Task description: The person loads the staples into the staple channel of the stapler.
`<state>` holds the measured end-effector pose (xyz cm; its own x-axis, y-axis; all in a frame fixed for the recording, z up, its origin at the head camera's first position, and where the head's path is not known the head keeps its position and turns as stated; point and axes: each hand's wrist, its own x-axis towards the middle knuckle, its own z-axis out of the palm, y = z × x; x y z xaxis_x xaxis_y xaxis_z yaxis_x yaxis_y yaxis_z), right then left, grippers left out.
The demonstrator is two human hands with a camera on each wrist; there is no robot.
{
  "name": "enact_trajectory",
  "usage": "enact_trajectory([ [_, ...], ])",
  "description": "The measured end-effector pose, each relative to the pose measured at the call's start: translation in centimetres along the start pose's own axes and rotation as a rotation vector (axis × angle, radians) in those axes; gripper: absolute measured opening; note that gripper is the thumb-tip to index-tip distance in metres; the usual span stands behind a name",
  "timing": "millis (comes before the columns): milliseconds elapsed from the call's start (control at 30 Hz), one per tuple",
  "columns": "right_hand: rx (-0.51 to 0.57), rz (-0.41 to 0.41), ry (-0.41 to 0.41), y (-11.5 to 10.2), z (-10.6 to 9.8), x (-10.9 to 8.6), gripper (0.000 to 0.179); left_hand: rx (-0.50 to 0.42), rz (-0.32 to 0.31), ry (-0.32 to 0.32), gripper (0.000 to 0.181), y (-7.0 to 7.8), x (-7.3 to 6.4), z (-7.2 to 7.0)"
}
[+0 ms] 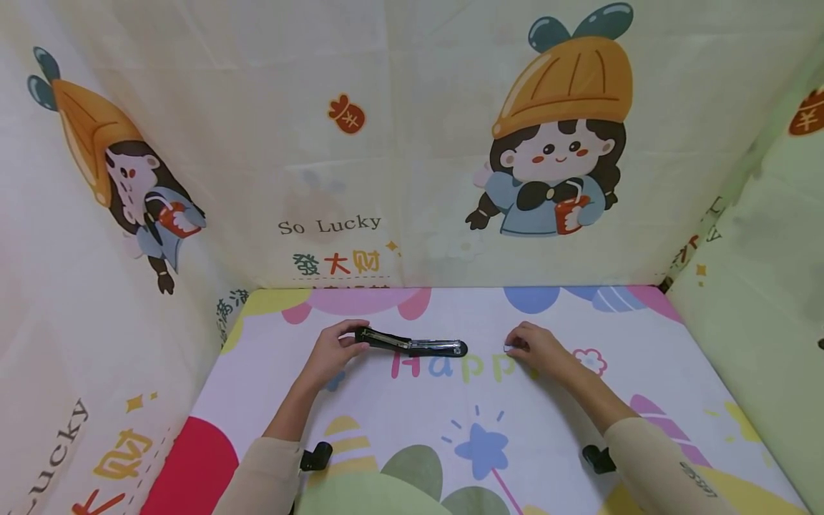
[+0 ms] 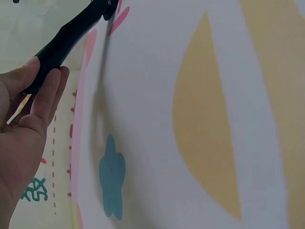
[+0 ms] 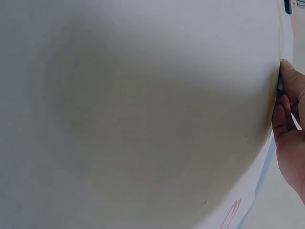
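Note:
A black stapler lies opened out flat, its metal magazine facing up, near the back of the table. My left hand pinches the stapler's left arm between thumb and fingers, and that arm is raised a little. In the left wrist view the thumb and fingers of the left hand grip the dark end of the stapler. To the right of the stapler, my right hand pinches a small silvery strip of staples close to the tabletop. Fingers partly cover the strip in the right wrist view.
The white table cover carries printed coloured shapes and letters. Patterned cloth walls stand behind the table and on both sides. The table's back edge runs just beyond the stapler.

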<state>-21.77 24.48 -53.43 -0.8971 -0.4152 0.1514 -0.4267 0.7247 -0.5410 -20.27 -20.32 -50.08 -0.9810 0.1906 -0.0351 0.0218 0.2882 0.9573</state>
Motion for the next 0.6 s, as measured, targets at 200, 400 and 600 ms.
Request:
enact_trajectory([
  [200, -0.001, -0.003, -0.002, -0.07, -0.03, 0.05, 0.010, 0.009, -0.005, 0.005, 0.048, 0.07, 0.02, -0.01],
  [400, -0.018, -0.014, -0.003, -0.01, 0.05, 0.11, 0.010, 0.009, -0.009, 0.010, 0.049, 0.09, 0.13, 0.01],
  [600, -0.022, -0.019, -0.022, 0.10, 0.02, 0.15, 0.009, 0.018, -0.015, 0.002, 0.049, 0.20, 0.13, 0.01],
])
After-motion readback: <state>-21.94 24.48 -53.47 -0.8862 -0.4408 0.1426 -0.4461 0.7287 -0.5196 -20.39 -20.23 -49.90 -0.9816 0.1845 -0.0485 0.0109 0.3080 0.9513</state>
